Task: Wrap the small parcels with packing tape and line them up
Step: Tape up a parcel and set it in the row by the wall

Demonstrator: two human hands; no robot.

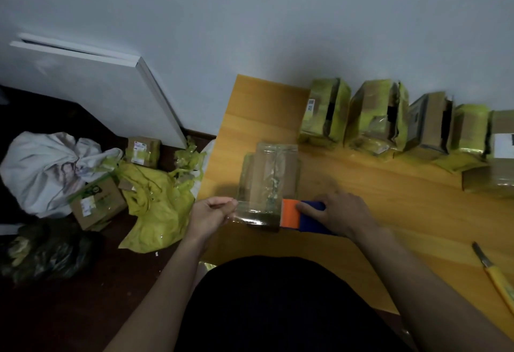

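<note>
On the floor at far left lies a dark plastic bag [41, 257], and above it a bundle of white cloth [47, 168]. Just right of the cloth sit 2 cardboard boxes with labels: one nearer [97, 201], one farther back by the wall [143, 151]. A white panel [91, 87] leans against the wall behind them. Crumpled yellow plastic wrap [158, 207] spreads between the boxes and the edge of the wooden tabletop [389, 204].

The left hand [208, 216] hangs just off the tabletop's left edge, its grip pinching the free end of a strip of clear packing tape [250, 209] between thumb and curled fingers. The tape stretches rightward across the near end of a small parcel [268, 182], a cardboard box already glossy with tape, which lies on the tabletop near its left edge, directly in front of the person. At the strip's right end is an orange and blue tape dispenser [303, 215], its orange toothed end touching the parcel. The right hand [338, 212] rests over the blue body, its grip curled round it.

Along the wall at the back of the tabletop, a row of 5 parcels [389, 118] wrapped in yellow-green film stands side by side, running to the right frame edge. At the near right lies a yellow-handled knife [498, 279], well apart from the hands.
</note>
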